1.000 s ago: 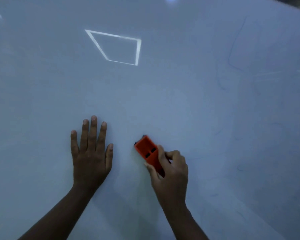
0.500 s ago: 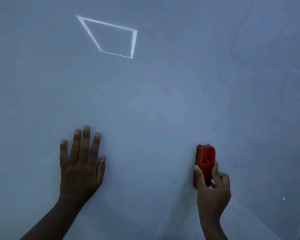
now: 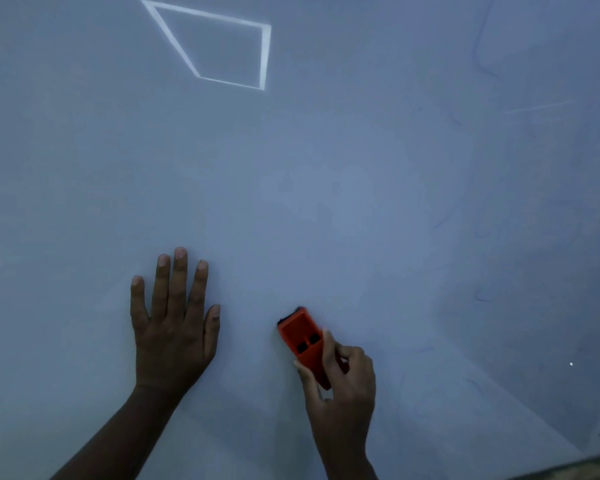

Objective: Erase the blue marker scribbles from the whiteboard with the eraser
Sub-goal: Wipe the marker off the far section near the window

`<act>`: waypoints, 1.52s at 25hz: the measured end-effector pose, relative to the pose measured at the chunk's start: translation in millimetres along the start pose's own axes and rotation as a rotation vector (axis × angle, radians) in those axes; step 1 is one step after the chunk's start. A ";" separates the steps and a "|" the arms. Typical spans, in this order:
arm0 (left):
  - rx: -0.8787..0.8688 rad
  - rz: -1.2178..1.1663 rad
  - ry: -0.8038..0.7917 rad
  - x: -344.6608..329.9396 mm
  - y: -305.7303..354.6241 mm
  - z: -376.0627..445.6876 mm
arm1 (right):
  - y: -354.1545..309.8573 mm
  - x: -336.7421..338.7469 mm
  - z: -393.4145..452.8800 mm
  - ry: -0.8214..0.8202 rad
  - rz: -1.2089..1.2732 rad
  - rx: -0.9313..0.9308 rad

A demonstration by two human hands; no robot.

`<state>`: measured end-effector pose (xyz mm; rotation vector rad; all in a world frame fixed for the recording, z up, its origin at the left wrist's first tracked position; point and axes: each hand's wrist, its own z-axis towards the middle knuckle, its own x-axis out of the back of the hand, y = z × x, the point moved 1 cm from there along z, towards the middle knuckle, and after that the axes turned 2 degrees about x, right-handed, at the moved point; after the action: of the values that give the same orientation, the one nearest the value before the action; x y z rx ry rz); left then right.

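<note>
Since half a second ago my right hand (image 3: 340, 382) has swept the eraser (image 3: 303, 342) back leftward, and it now sits tilted, its far end leaning left, just right of my left hand (image 3: 174, 327). That left hand lies flat on the whiteboard (image 3: 291, 202), fingers straight and slightly spread, released and holding nothing. My right hand grasps the eraser's near end, thumb on its left side and forefinger over the top. It is an orange plastic block with two dark slots, a dark pad edge showing at its far tip. Faint blue scribbles (image 3: 482, 53) show on the right side of the board.
</note>
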<state>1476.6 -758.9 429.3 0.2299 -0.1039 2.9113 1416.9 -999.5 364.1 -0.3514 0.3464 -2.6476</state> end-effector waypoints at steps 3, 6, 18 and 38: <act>-0.004 -0.007 -0.009 -0.4 -0.9 -10.2 | 18.4 14.2 13.5 -0.065 -0.030 0.010; -0.012 -0.005 -0.010 -2.4 -1.2 -21.8 | 40.8 39.3 58.1 0.094 0.140 -0.321; 0.015 -0.020 0.002 -10.3 5.3 -55.8 | 30.4 -5.5 -62.7 -0.140 -0.050 -0.025; -0.024 -0.017 -0.022 -16.8 4.9 -97.4 | -6.8 -13.0 -74.8 -0.258 -0.156 -0.014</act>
<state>1477.4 -758.7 330.4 0.2581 -0.1394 2.8894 1403.1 -973.8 293.7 -0.7427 0.2633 -2.7068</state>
